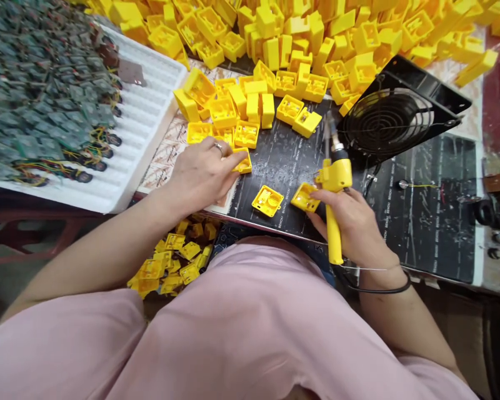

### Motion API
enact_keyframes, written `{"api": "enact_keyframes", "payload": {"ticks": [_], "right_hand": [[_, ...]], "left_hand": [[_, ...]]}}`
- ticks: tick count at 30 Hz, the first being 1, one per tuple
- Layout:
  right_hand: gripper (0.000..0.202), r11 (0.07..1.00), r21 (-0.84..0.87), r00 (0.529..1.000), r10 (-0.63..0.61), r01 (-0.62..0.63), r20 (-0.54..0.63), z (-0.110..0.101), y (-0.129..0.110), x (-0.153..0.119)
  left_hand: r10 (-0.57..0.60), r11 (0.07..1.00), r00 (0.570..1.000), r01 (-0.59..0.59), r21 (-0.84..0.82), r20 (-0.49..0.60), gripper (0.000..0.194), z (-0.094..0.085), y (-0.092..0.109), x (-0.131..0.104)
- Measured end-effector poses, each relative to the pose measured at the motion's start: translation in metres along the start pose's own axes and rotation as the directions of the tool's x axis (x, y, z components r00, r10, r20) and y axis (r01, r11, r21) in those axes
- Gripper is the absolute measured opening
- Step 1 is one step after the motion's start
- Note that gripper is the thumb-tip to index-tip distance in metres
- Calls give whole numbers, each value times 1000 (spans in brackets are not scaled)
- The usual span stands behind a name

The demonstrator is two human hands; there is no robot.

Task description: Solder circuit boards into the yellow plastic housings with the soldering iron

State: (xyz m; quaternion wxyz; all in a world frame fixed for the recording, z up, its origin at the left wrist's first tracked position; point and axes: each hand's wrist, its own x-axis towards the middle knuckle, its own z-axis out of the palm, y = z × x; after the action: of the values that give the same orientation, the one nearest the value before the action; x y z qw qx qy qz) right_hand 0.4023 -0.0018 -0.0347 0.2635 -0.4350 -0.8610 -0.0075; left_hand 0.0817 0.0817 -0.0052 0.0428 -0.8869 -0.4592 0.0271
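Note:
My right hand (354, 222) is wrapped around a yellow soldering gun (335, 175), whose metal tip points away from me. Thumb and fingers of that hand also grip a small open yellow plastic case (305, 198). My left hand (206, 172) reaches to the near edge of a cluster of similar cases, its fingers closed at one yellow case (244, 162); the fingertips are partly hidden. Between the hands a single open yellow case (268, 200) lies on the black mat (270, 158), its inside facing up.
A large heap of yellow cases (275, 33) covers the back. A white foam tray (150, 105) at left carries many wired circuit boards (37, 94). At right stands a black fan (400, 111). More yellow cases (170, 261) lie below the table edge.

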Motion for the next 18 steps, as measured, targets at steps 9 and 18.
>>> {"api": "enact_keyframes", "payload": {"ticks": [9,18], "right_hand": [[58,996,-44,997,80,-79,9,3,-12,6],[39,999,5,995,36,-37,96,22,-17,8]], "left_hand": [[186,927,982,-188,-325,-40,59,-12,-30,-22],[321,874,938,-346,-341,-130,62,32,-49,-7]]}}
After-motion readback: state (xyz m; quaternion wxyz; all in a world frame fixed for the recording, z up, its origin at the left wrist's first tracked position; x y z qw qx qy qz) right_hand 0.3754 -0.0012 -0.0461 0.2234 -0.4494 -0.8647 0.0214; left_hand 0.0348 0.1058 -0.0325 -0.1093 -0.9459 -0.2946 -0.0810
